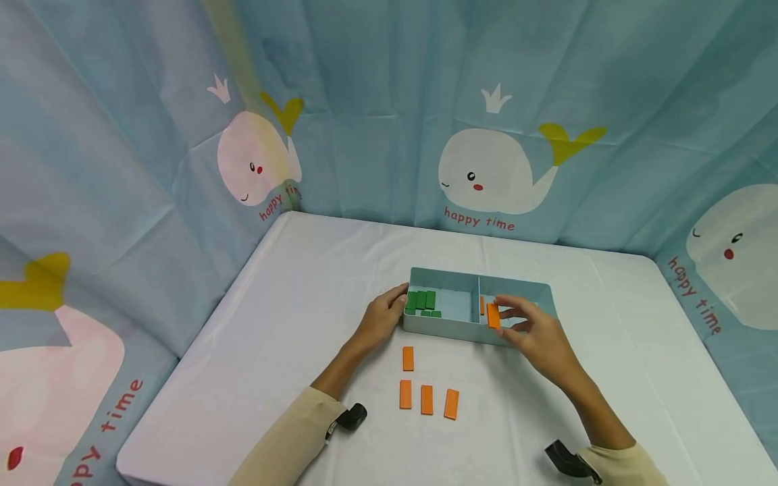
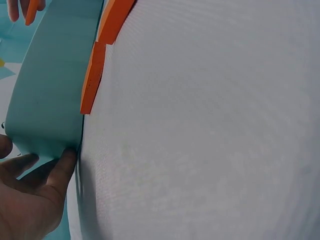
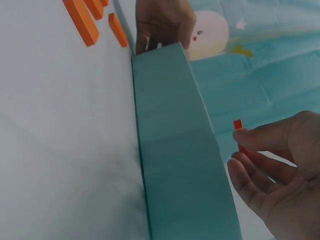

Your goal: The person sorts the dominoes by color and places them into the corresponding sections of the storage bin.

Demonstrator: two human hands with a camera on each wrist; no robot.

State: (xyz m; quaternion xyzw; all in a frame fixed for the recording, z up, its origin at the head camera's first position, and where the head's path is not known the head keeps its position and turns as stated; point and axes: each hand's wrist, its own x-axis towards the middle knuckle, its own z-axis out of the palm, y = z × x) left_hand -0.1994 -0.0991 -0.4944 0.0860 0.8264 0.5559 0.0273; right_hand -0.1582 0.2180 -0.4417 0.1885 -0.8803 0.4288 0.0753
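Observation:
A blue-green two-compartment box (image 1: 446, 327) stands on the table. My left hand (image 1: 379, 317) holds its left end, fingertips against the end wall in the left wrist view. Over the right compartment, my right hand (image 1: 537, 337) pinches an orange block (image 1: 494, 315) between thumb and fingers. That pinched block (image 3: 238, 129) also shows in the right wrist view, above the box's rim. Another orange block (image 1: 482, 306) is inside the right compartment, near the divider. Several green blocks (image 1: 421, 300) lie at the left of the left compartment.
In front of the box, several orange blocks lie on the white tablecloth: one block (image 1: 408, 358) nearer the box, and a row with a left block (image 1: 405, 394), a middle block (image 1: 427, 399) and a right block (image 1: 451, 404). A whale-print curtain (image 1: 377, 148) hangs behind the table.

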